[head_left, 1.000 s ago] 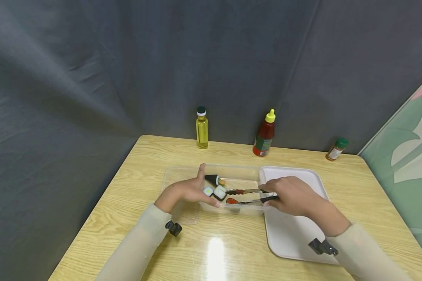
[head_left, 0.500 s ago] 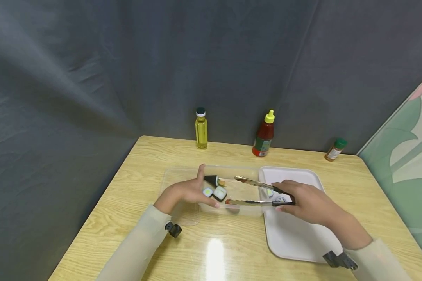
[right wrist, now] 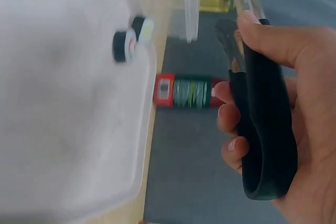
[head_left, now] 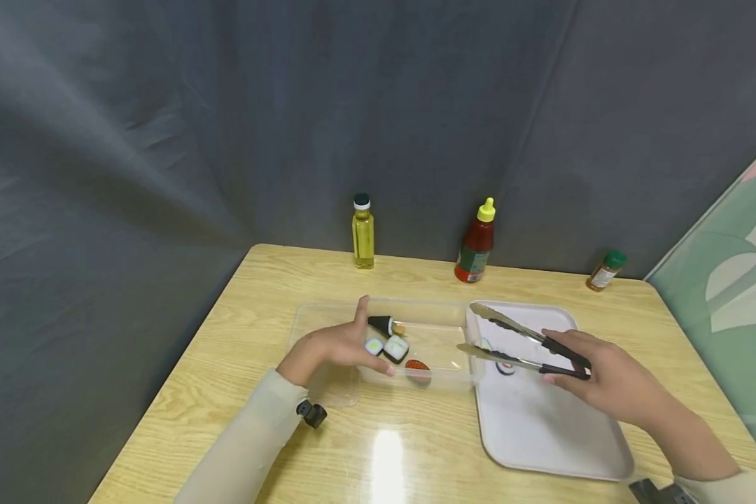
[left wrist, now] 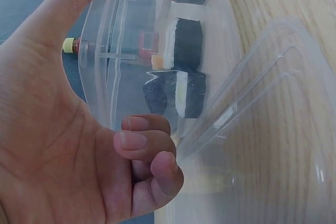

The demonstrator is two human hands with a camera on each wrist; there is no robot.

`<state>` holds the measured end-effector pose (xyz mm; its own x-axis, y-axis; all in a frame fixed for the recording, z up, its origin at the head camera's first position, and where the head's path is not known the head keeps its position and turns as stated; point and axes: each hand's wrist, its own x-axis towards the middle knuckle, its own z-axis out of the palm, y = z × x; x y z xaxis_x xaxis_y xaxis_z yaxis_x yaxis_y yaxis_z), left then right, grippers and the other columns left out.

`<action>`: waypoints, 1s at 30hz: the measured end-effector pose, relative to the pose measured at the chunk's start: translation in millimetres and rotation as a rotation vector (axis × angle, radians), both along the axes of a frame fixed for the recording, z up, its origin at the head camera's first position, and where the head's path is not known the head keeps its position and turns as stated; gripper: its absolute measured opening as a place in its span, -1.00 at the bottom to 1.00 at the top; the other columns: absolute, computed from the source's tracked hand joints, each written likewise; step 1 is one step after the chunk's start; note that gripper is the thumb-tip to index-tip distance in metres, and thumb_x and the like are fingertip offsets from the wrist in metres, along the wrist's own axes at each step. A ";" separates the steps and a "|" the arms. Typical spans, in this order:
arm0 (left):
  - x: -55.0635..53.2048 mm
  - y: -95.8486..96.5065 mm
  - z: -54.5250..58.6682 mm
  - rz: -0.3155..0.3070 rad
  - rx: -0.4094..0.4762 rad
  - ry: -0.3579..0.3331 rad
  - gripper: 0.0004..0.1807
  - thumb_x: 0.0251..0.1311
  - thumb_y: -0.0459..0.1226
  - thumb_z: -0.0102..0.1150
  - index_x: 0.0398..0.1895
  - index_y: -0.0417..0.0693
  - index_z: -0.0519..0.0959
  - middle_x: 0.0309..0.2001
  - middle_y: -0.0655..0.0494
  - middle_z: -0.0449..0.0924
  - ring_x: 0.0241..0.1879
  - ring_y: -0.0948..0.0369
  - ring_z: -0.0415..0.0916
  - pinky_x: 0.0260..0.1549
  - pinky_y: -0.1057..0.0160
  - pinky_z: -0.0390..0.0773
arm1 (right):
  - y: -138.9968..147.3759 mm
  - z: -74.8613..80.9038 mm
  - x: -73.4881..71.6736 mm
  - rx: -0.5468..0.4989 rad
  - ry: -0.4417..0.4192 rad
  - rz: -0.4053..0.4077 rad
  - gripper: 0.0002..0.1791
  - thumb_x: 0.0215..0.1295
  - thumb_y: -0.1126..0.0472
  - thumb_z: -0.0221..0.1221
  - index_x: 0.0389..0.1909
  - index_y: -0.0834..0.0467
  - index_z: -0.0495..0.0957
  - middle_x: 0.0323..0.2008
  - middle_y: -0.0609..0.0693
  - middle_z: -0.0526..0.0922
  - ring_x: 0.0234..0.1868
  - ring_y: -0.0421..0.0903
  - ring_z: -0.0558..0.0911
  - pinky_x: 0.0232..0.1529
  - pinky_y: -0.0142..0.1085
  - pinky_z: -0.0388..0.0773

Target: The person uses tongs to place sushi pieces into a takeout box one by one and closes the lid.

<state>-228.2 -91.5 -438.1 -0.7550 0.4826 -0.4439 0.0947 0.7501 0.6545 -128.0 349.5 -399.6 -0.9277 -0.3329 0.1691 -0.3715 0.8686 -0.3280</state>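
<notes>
My left hand (head_left: 341,343) grips the left end of a clear plastic container (head_left: 441,379), thumb at the near side and another finger toward the far side. In the left wrist view its other fingers curl by the wall. Inside lie a dark cone-shaped hand roll (head_left: 380,323), a small sushi roll (head_left: 374,346) with a yellow-green centre, a squarish white-topped sushi roll (head_left: 395,348) and a red-topped sushi piece (head_left: 417,366). My right hand (head_left: 611,374) holds black-handled metal tongs (head_left: 510,358), spread apart with nothing between the tips. They hover over the white tray (head_left: 554,434), partly covering two small sushi rolls (right wrist: 124,45).
Left of the container lies its clear lid (head_left: 337,392). Along the table's back edge stand an oil bottle (head_left: 362,238), a red sauce bottle (head_left: 474,248) and a green-capped spice jar (head_left: 605,271). Dark cloth (head_left: 378,126) hangs behind.
My right hand has moved right with the tongs, out of the container to above the tray. The tongs have spread, and the red-topped piece stays in the container. My left hand keeps its place.
</notes>
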 end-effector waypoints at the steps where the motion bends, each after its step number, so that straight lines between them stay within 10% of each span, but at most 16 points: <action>1: -0.1 0.1 0.8 0.000 -0.001 0.001 0.73 -0.03 0.35 0.55 0.62 0.18 -0.80 0.62 -0.42 0.12 0.56 -0.23 0.29 0.48 -0.16 0.41 | 5.4 0.5 0.1 -0.006 0.002 -0.021 -0.25 0.21 -0.07 0.53 0.36 0.15 0.58 0.09 0.17 0.74 -0.25 -0.28 0.51 -0.30 -0.40 0.44; 11: 0.6 -0.2 3.5 0.003 -0.006 0.004 0.76 -0.07 0.37 0.56 0.63 0.16 -0.80 0.62 -0.43 0.10 0.57 -0.23 0.27 0.50 -0.16 0.39 | 36.4 2.8 -0.8 0.120 0.088 -0.057 -0.40 0.10 0.01 0.59 0.15 0.14 0.70 -0.25 -0.13 0.71 -0.43 -0.40 0.35 -0.43 -0.39 0.27; 17: 1.0 -0.4 3.6 0.003 -0.004 0.000 0.74 -0.05 0.36 0.55 0.61 0.20 -0.82 0.63 -0.44 0.09 0.57 -0.24 0.27 0.50 -0.16 0.38 | 26.7 -3.7 -1.2 0.217 0.078 -0.008 -0.46 0.09 0.02 0.58 0.08 0.15 0.75 -0.06 0.04 0.83 -0.24 -0.11 0.73 -0.31 -0.15 0.61; 30: 1.4 -0.1 0.1 0.004 0.005 -0.003 0.75 -0.06 0.36 0.55 0.62 0.19 -0.81 0.62 -0.46 0.09 0.58 -0.25 0.25 0.50 -0.17 0.37 | 2.8 -3.8 -12.3 0.324 0.027 0.037 -0.55 0.13 0.05 0.56 0.03 0.13 0.77 -0.08 0.06 0.82 -0.34 -0.03 0.75 -0.38 -0.03 0.64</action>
<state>-226.8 -91.6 -437.9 -0.7557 0.4819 -0.4435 0.0903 0.7474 0.6582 -140.3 352.2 -403.4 -0.9105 -0.4071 0.0732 -0.4098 0.9118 -0.0268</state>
